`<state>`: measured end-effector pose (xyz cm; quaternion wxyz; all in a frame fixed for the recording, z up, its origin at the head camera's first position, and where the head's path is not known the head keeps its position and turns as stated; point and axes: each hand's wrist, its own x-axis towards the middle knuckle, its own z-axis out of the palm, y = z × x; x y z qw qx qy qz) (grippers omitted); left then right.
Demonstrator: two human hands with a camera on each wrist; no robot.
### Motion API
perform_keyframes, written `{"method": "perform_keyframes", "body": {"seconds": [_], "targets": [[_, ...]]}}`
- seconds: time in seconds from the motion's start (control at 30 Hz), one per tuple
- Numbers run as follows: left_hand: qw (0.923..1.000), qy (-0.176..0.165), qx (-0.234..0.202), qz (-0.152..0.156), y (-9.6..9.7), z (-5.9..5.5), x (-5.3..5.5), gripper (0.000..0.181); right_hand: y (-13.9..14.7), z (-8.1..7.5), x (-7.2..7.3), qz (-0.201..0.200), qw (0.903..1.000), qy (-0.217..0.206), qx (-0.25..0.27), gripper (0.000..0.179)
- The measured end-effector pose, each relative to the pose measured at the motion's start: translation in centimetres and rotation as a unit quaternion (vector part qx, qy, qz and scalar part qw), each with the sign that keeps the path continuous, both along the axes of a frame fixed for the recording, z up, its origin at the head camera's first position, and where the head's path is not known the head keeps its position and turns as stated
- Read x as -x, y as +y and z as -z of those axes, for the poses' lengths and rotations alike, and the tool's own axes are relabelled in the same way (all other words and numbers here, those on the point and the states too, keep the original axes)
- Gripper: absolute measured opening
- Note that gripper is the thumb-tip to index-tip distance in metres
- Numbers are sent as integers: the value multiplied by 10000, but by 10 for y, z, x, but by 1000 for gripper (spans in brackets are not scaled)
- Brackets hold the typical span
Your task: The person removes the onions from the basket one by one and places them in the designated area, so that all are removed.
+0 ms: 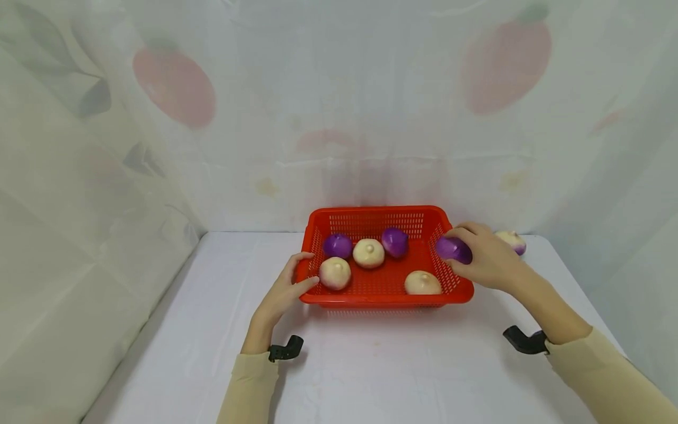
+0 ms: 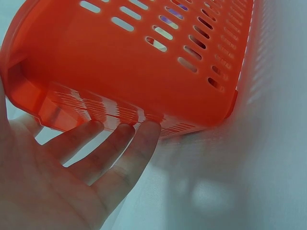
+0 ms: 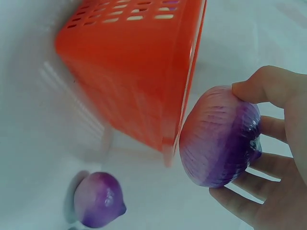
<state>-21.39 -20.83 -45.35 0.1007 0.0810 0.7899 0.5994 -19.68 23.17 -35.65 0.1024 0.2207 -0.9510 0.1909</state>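
My right hand [image 1: 484, 259] holds a purple onion [image 1: 454, 250] between thumb and fingers at the right rim of a red basket [image 1: 371, 300]. In the right wrist view the onion [image 3: 220, 139] shows a pale, ridged side beside the basket's edge. At the basket's left end, my left hand [image 1: 283, 291] grips the rim, thumb over the top. Its fingers [image 2: 117, 148] reach along the outer wall in the left wrist view. Inside the basket are two purple-side-up onions, one a purple onion [image 1: 395, 242], and several cream-side-up ones, among them a cream onion [image 1: 422, 283].
Another onion [image 1: 511, 241] lies on the white table [image 1: 371, 377] right of the basket, partly behind my right hand; the right wrist view shows an onion [image 3: 99, 200] outside the basket. A fruit-printed curtain [image 1: 339, 106] hangs close behind the basket, with sheets at both sides.
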Motion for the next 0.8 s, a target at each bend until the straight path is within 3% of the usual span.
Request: {"method": "perform_keyframes", "body": {"seconds": [0.17, 0.53, 0.8], "targets": [[10000, -9, 34, -7, 1, 0, 0, 62, 13, 3, -2, 154, 9994, 319, -48, 44], [10000, -60, 27, -31, 0, 0, 0, 63, 41, 14, -2, 486, 9986, 140, 131, 46], [10000, -44, 73, -33, 1, -1, -1, 62, 63, 26, 0, 658, 9972, 338, 92, 46]]}}
